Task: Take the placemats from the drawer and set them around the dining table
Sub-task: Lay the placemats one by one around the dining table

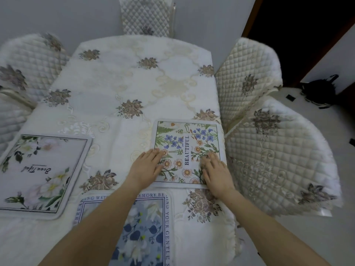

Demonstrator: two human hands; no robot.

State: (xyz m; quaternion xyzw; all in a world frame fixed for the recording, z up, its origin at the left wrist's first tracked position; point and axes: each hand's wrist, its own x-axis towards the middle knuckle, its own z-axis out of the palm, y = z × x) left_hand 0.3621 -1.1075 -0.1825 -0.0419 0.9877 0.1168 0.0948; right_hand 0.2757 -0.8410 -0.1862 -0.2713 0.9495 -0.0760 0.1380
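placemat with blue and orange flowers (189, 150) lies flat at the right edge of the worktop (123, 77), under both your hands. your left hand (147, 167) presses its near left side with fingers straight; your right hand (216, 174) lies flat on its near right corner. nearer you sits a blue-leaf placemat (153, 227), and to the left a white-blossom placemat (38, 175). quilted chairs (249, 77) ring the cloth-covered worktop.
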